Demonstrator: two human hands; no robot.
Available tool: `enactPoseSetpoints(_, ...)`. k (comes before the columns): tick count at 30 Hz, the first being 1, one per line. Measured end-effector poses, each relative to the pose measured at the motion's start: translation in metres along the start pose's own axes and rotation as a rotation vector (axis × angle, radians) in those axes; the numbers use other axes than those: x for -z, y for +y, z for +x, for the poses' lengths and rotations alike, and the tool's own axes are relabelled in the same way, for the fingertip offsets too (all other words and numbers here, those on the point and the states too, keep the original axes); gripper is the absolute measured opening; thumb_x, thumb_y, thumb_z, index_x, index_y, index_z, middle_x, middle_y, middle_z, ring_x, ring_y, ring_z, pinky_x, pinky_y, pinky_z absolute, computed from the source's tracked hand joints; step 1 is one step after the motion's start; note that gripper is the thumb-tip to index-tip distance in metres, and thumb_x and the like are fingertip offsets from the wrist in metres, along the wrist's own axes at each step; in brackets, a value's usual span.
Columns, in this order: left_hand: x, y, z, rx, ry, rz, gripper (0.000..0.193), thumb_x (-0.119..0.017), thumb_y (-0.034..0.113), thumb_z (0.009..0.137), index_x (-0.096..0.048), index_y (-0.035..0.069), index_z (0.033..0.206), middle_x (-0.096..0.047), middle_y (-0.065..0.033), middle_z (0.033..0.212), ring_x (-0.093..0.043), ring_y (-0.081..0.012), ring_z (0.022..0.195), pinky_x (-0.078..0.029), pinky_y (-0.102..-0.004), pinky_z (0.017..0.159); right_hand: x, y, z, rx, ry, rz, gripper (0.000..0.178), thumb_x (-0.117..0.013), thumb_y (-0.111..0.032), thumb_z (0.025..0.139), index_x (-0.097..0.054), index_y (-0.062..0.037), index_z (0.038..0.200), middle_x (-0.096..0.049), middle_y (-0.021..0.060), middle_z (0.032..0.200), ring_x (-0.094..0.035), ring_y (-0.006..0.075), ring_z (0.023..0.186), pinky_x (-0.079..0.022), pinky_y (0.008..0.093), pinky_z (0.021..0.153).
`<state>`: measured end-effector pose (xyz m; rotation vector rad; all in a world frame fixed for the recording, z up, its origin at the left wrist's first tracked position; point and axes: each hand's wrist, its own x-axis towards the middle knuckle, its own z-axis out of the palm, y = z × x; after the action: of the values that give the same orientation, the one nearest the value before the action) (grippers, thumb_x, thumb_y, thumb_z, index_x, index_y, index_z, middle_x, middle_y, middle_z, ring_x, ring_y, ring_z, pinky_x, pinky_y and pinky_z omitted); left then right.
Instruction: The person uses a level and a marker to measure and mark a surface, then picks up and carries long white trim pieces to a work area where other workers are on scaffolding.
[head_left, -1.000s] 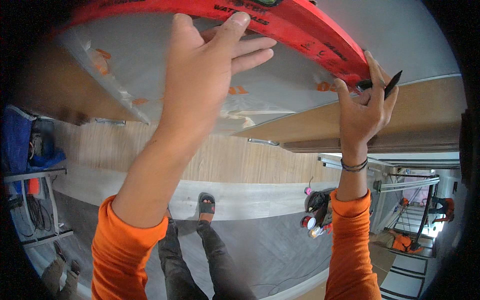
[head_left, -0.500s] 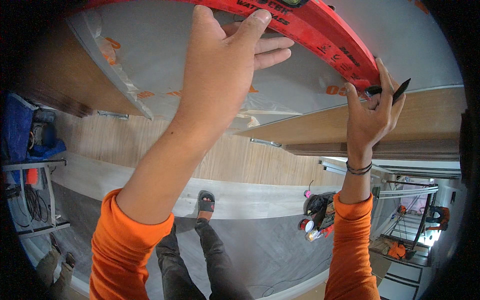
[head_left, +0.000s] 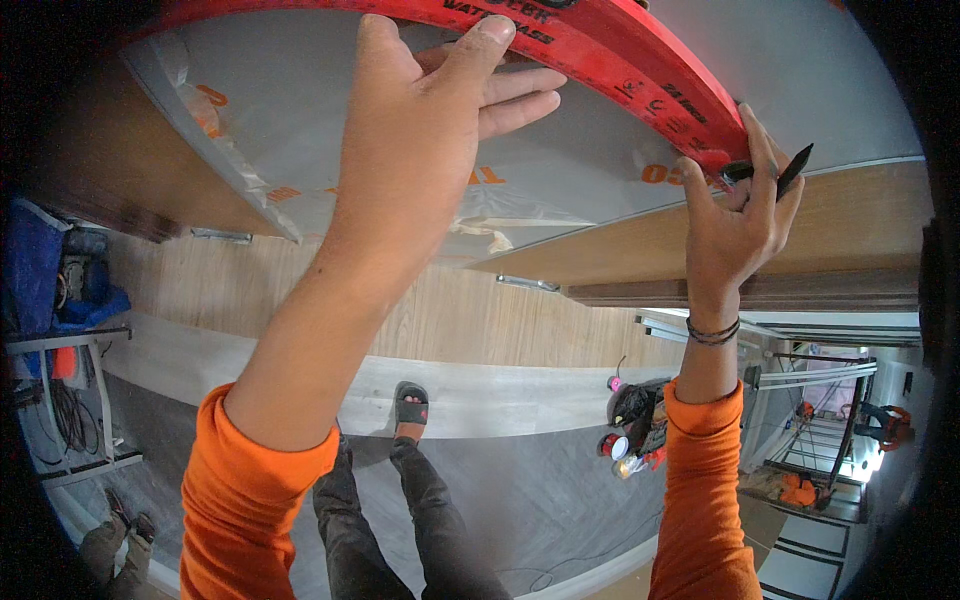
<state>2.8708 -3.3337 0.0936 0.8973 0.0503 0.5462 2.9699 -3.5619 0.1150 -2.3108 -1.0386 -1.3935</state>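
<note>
Fingers (head_left: pixel 522 112) partly spread, your left hand (head_left: pixel 412 135) and right hand (head_left: pixel 738 228), with a black stick (head_left: pixel 797 167), hold the red level (head_left: pixel 655 80) at frame top, probably stiff, best gripped by its edges.

Free gap between left hand (head_left: pixel 425 115) and right hand (head_left: pixel 742 220); red level (head_left: pixel 590 60) bars way above, grey panel (head_left: pixel 580 160) behind.

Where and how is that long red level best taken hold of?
Probably by the edge nearest you, at two spread spots, coming from your own side. The level is a long bar, so a wide hold should steady it. Its narrow right end fits between the thumb and fingers of the right hand, while the left hand touches it farther left.
</note>
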Motion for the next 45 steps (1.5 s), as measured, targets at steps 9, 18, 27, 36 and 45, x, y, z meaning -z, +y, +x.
enactPoseSetpoints(9, 0.003, -0.013, -0.003, -0.159, 0.012, 0.021, 0.037, -0.061, 0.014, 0.1, -0.031, -0.003, 0.113, -0.058, -0.0253, 0.107, -0.071, -0.0408, 0.1, -0.062, -0.0411, 0.087, -0.002, 0.002, -0.001, 0.008, 0.016, 0.007, 0.075, -0.09, -0.003, 0.056, -0.069, -0.0184, 0.126, -0.066, 0.0099, 0.115, -0.063, 0.025, 0.103, -0.06, 0.0343, 0.079)
enactPoseSetpoints(18, 0.01, -0.014, 0.001, -0.13, -0.056, 0.039, 0.037, -0.061, 0.014, 0.099, -0.031, -0.003, 0.113, -0.058, -0.0253, 0.108, -0.071, -0.0408, 0.1, -0.062, -0.0408, 0.086, -0.002, 0.001, -0.002, -0.025, 0.02, 0.029, 0.076, -0.09, -0.002, 0.055, -0.069, -0.0187, 0.126, -0.065, 0.0089, 0.115, -0.063, 0.0246, 0.102, -0.059, 0.0338, 0.08)
enactPoseSetpoints(27, 0.01, -0.014, 0.002, -0.147, -0.054, 0.078, 0.038, -0.061, 0.015, 0.099, -0.031, -0.003, 0.114, -0.057, -0.0254, 0.109, -0.071, -0.0407, 0.1, -0.062, -0.0409, 0.086, -0.002, 0.001, -0.002, -0.011, 0.021, 0.026, 0.075, -0.091, -0.003, 0.055, -0.069, -0.0178, 0.125, -0.065, 0.0087, 0.114, -0.062, 0.024, 0.101, -0.058, 0.0339, 0.08)
enactPoseSetpoints(36, 0.014, -0.017, 0.003, -0.175, -0.079, 0.108, 0.038, -0.061, 0.015, 0.099, -0.031, -0.003, 0.114, -0.057, -0.0255, 0.11, -0.071, -0.0406, 0.1, -0.062, -0.041, 0.086, -0.001, -0.001, -0.001, -0.014, 0.01, 0.011, 0.075, -0.09, -0.002, 0.055, -0.069, -0.0177, 0.126, -0.065, 0.0085, 0.114, -0.062, 0.0236, 0.103, -0.059, 0.0334, 0.08)
enactPoseSetpoints(45, 0.02, -0.017, 0.009, -0.199, -0.137, 0.121, 0.039, -0.062, 0.015, 0.099, -0.03, -0.003, 0.114, -0.057, -0.0257, 0.11, -0.071, -0.0406, 0.099, -0.062, -0.0416, 0.087, -0.002, 0.002, -0.002, -0.011, 0.015, 0.007, 0.076, -0.09, -0.002, 0.055, -0.069, -0.0184, 0.126, -0.065, 0.0085, 0.114, -0.063, 0.0239, 0.103, -0.059, 0.0335, 0.08)
